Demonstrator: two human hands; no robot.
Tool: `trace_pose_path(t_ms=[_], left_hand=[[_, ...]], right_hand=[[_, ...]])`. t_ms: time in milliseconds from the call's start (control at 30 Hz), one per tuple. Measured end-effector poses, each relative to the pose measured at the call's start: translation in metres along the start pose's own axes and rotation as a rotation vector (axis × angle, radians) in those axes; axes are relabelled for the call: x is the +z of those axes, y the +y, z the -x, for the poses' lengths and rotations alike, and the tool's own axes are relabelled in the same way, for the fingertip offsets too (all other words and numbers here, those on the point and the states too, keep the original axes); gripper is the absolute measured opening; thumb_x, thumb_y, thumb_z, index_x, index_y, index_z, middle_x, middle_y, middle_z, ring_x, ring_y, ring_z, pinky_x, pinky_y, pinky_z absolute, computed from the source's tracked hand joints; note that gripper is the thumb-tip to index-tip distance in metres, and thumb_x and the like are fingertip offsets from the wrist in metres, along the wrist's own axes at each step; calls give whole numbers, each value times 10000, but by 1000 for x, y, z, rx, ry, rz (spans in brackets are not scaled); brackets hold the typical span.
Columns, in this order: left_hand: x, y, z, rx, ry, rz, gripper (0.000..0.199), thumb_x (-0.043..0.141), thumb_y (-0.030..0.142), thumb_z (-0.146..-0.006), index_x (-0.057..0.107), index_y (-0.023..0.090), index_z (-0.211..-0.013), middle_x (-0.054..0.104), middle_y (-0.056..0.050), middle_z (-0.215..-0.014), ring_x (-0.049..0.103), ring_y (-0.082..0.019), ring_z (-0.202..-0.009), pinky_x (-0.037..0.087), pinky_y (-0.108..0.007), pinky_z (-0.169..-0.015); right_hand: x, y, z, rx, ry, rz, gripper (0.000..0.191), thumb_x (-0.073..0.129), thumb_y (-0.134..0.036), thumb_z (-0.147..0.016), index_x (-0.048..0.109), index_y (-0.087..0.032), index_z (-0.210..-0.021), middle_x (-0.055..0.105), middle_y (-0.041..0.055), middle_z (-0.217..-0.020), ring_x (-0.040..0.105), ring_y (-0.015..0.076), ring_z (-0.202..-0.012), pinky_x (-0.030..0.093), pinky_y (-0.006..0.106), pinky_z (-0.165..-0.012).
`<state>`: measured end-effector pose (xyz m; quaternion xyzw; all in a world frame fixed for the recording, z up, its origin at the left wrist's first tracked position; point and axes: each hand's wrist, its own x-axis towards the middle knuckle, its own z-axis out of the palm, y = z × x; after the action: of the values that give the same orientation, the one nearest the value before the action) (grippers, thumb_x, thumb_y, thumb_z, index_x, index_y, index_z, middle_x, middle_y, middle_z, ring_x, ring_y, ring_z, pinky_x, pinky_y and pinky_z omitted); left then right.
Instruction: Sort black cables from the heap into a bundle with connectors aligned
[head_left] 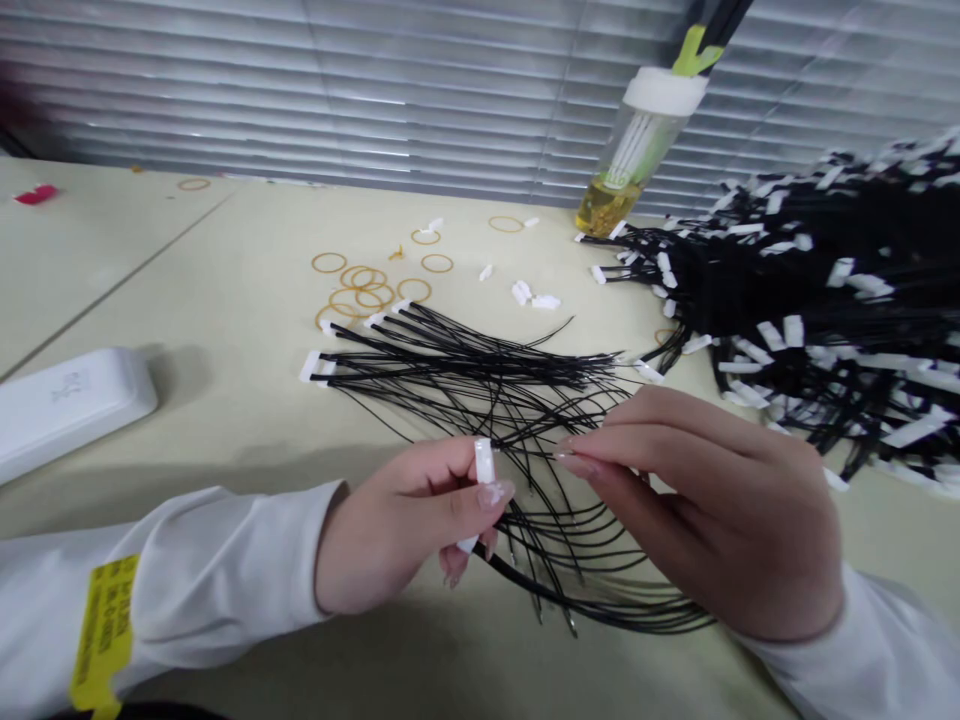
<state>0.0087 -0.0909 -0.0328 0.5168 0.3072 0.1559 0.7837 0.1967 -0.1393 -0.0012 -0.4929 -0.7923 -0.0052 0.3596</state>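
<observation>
White plastic connector (484, 462) pinched firmly upright in the left hand (405, 530), close to the right hand (709, 510), its fingertips closed on what looks like a thin black wire (541, 447). Loose wire bundle (480, 372) beneath both hands, mid-counter (187, 330); rubber bands (360, 290) toward the far edge, larger wire heap (825, 290) at the right.

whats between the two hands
In the head view, thin black wires fan across the gap between the left hand, which pinches a white connector, and the right hand.
</observation>
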Motion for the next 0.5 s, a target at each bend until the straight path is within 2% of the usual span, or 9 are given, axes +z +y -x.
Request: trace_pose_path(t_ms=[167, 400, 500], left_hand=[[0, -1, 0, -4, 7, -1, 317, 550, 441, -728, 458, 149, -645, 473, 30, -569, 412, -45, -426, 362, -155, -388], [0, 0, 0, -48, -12, -26, 314, 538, 429, -730, 432, 160, -610, 443, 31, -551, 400, -61, -449, 362, -169, -389], [1, 1, 1, -56, -15, -38, 323, 549, 438, -714, 429, 159, -602, 436, 33, -541, 392, -60, -452, 346, -163, -384]], right_hand=[[1, 4, 0, -86, -46, 26, 79, 576, -97, -733, 605, -162, -767, 593, 18, -724, 526, 83, -669, 441, 202, -596], [2, 13, 0, -345, -102, 250, 124, 517, -92, -767, 574, -157, -678, 568, 24, -643, 489, 123, -640, 402, 255, -558], [9, 12, 2, -334, -116, 268, 134, 510, -110, -770, 580, -157, -666, 563, 18, -634, 455, 114, -611, 379, 253, -543]])
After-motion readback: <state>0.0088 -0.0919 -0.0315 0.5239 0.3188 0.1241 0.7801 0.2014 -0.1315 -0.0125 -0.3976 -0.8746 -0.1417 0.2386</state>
